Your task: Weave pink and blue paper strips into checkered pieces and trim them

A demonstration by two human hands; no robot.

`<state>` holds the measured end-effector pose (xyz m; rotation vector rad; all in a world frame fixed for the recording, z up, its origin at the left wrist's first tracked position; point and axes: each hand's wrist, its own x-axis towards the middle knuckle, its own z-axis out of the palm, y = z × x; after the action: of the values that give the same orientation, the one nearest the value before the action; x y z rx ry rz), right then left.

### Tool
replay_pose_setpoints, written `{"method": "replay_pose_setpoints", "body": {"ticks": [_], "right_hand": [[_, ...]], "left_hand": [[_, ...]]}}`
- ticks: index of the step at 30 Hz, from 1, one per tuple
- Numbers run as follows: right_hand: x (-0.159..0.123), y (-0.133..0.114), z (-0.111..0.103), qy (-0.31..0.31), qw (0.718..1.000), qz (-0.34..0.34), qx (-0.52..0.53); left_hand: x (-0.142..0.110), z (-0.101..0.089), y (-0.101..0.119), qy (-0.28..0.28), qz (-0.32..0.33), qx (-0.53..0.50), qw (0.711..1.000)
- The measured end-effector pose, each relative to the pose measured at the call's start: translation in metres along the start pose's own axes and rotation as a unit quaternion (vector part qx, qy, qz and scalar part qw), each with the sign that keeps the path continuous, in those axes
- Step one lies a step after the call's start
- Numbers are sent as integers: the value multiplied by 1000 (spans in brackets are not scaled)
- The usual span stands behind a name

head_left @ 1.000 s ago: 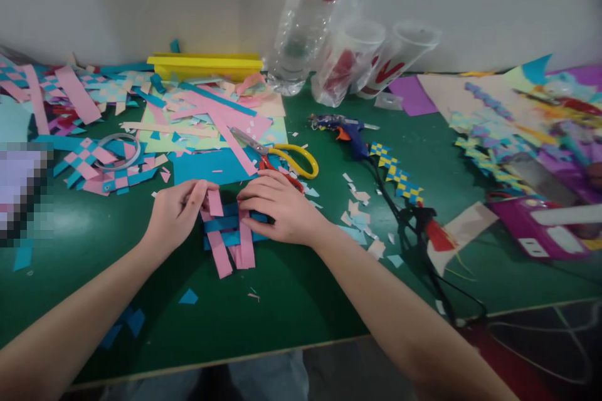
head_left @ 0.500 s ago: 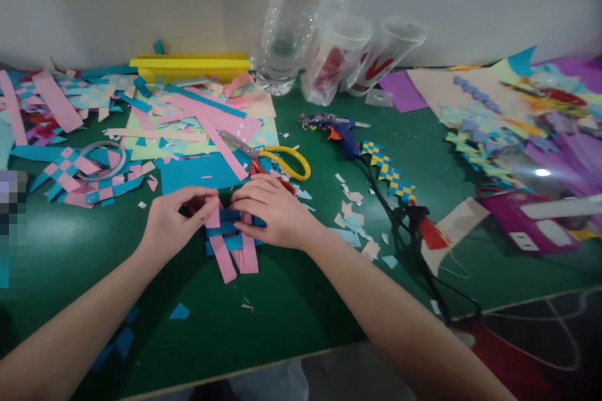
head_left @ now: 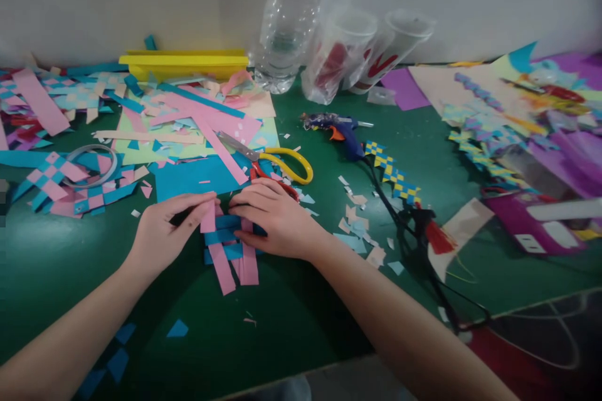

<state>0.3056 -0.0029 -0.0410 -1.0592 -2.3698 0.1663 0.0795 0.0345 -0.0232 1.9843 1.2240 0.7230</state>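
Woven piece: pink and blue strips (head_left: 222,237), interlaced, lying on the green table (head_left: 282,332) between the two hands; pink ends project toward the near edge, and the right part is covered by fingers.
Pink strip: one short length (head_left: 207,219) at the left side of the weave, its upper end at the left fingertips.
Left hand: (head_left: 157,233) thumb and forefinger brought together on the pink strip's upper end.
Right hand: (head_left: 277,219) laid over the weave's right part, fingers loosely curved, thumb set apart below them; whether they pinch a strip cannot be told.
Scissors: (head_left: 254,155) just beyond the right hand, with one yellow handle and one red, blades pointing to the upper left.
Blue sheet: (head_left: 188,180) flat beyond the left hand, partly under other paper.
Scraps: pale cuttings (head_left: 355,220) to the right of the right hand; blue offcuts (head_left: 177,329) nearer the table's front.
Ring: a pale roll (head_left: 114,166) at left, resting on pink-and-blue checkered pieces (head_left: 51,177).
Glue gun: (head_left: 347,136) dark blue with an orange trigger, near a yellow-and-blue checkered strip (head_left: 394,173).
Background: a yellow folded piece (head_left: 185,67), a clear bottle (head_left: 285,28) and two cups (head_left: 345,53) along the wall.
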Motion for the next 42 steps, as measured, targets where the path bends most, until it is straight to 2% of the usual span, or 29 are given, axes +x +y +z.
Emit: {"method": "replay_pose_setpoints", "body": {"ticks": [11,17,28,36,42], "right_hand": [[-1,0,1,15,1000,3,-11],[-1,0,2,17,1000,-4,-7],[1,0,3,35,999,-7,26],[0,0,3,18,999,8,37],[0,-2,2,4,999,12,33]], "left_hand": [[-2,5,-3,23,-9,10,1000],[-1,6,-4,14,-3,0,1000],[6,10,-3,45,-31,-18,998],[5,12,-6,43,-52,-56,996],[6,12,-2,44,-27,-63,997]]}}
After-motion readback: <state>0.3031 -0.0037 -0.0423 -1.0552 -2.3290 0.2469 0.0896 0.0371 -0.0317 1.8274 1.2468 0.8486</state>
